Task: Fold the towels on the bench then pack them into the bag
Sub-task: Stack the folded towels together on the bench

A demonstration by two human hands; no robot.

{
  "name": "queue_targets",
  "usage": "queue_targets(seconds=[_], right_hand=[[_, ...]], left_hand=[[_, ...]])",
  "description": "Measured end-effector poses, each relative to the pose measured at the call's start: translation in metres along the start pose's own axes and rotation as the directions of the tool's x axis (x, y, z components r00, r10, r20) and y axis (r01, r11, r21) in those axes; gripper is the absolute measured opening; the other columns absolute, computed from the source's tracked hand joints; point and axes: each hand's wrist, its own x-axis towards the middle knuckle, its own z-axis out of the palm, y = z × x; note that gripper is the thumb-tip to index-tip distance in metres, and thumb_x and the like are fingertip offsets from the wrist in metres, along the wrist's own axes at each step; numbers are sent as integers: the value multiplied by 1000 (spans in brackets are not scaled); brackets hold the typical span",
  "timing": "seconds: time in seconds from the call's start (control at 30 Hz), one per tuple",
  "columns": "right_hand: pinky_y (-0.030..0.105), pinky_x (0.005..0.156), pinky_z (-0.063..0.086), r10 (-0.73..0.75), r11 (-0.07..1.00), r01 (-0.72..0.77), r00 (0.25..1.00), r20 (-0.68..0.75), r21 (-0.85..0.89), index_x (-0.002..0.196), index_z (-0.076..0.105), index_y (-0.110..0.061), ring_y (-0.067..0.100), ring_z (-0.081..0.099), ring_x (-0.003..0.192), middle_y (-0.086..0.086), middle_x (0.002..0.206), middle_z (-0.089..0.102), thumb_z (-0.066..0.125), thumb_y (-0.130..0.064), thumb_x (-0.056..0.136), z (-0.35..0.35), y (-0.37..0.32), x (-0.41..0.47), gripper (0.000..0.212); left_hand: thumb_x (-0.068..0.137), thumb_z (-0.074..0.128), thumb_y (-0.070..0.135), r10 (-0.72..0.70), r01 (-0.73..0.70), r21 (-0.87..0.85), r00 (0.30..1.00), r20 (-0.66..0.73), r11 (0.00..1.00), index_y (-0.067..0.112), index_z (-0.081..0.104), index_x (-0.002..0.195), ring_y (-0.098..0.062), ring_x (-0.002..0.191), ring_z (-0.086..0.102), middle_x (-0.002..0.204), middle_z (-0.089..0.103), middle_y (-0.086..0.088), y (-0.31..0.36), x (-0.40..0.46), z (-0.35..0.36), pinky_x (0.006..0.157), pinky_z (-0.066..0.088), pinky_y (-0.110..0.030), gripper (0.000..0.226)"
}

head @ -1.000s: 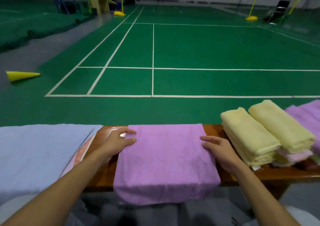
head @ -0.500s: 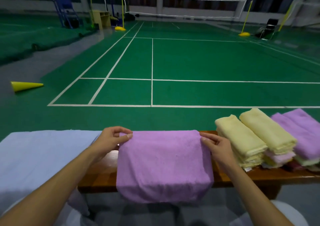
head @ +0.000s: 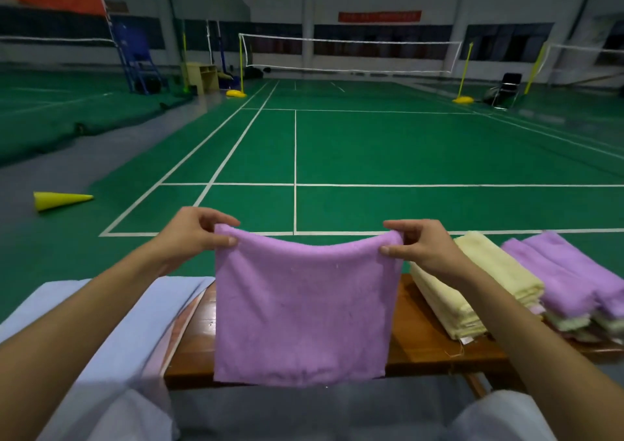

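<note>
Your left hand [head: 192,234] and right hand [head: 420,245] each pinch a top corner of the purple towel [head: 304,309], hanging above the desk [head: 425,336].

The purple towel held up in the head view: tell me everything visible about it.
The purple towel is a soft, fuzzy terry-like cloth, plain lilac, hanging as a rough square. The left hand and the right hand each pinch a top corner; the top edge sags between them. It hangs in front of the wooden bench, its bottom edge below the bench's front edge. Whether it is doubled over cannot be told.
</note>
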Motion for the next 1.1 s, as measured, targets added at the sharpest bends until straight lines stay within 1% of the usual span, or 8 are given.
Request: queue_targets(seconds=[0.17, 0.3, 0.43, 0.57, 0.7, 0.83, 0.93, 1.1], right_hand=[[24, 91, 50, -30, 985, 37, 999, 43, -167, 139, 62, -1, 16, 66, 111, 6, 127, 70, 93, -13, 76, -7, -23, 11, 71], [44, 75, 53, -96, 942, 83, 995, -27, -327, 109, 78, 3, 12, 59, 82, 20, 99, 78, 89, -7, 78, -9, -37, 19, 34], [27, 53, 39, -172, 844, 75, 976, -135, -530, 82, 80, -13, 9, 49, 55, -2, 60, 63, 89, -20, 73, -9, -48, 26, 15], [33, 61, 34, -205, 819, 35, 950, -235, -573, 71, 64, -23, 26, 55, 70, -3, 65, 56, 92, -30, 70, -12, -60, 33, 29], [35, 64, 33, -150, 872, 34, 968, -200, -488, 71, 56, -22, 25, 51, 77, 9, 77, 61, 91, -31, 76, -22, -61, 41, 36], [44, 71, 65, -19, 992, 5, 995, -100, -130, 94, 57, 1, 26, 70, 80, 19, 87, 69, 81, -20, 91, -26, -62, 24, 32], [43, 74, 65, 8, 999, -2, 991, -136, 40, 98, 57, 5, 24, 71, 79, 22, 86, 72, 83, -14, 88, -27, -64, 7, 34], [31, 66, 62, -15, 994, 32, 985, -170, 100, 95, 64, 2, 13, 67, 69, 7, 73, 73, 86, 2, 79, -33, -76, -10, 28]], left_hand=[[73, 93, 10, 136, -97, 245, 980, -147, 965, 15, 79, 100, -17, 86, 73, 91, 77, 0, 18, 1, -10, 74, 56, -29, 31], [72, 94, 18, 258, -127, 415, 925, -279, 901, 16, 80, 90, -8, 72, 64, 78, 73, 1, 31, 1, -10, 61, 47, -23, 23], [74, 93, 20, 294, -138, 379, 872, -392, 915, 13, 76, 84, -17, 65, 58, 72, 68, -4, 44, 5, -8, 58, 42, -22, 21], [75, 92, 12, 262, -153, 283, 876, -404, 947, 15, 71, 82, -31, 74, 65, 78, 71, -13, 55, 14, -11, 69, 51, -32, 22], [87, 83, 17, 223, -181, 156, 922, -317, 971, 15, 59, 85, -28, 73, 63, 79, 68, -17, 58, 14, -20, 75, 60, -53, 25], [86, 85, 19, 237, -226, 72, 919, -316, 972, 4, 62, 98, -6, 67, 68, 72, 76, -2, 66, 1, -21, 65, 62, -32, 29], [82, 86, 10, 214, -224, 0, 931, -295, 975, 0, 66, 101, 3, 62, 67, 67, 75, 11, 71, -9, -22, 59, 55, -15, 29], [74, 88, -3, 213, -235, -50, 938, -274, 971, -1, 68, 98, -1, 60, 65, 65, 74, 8, 79, -23, -26, 63, 54, -13, 31]])
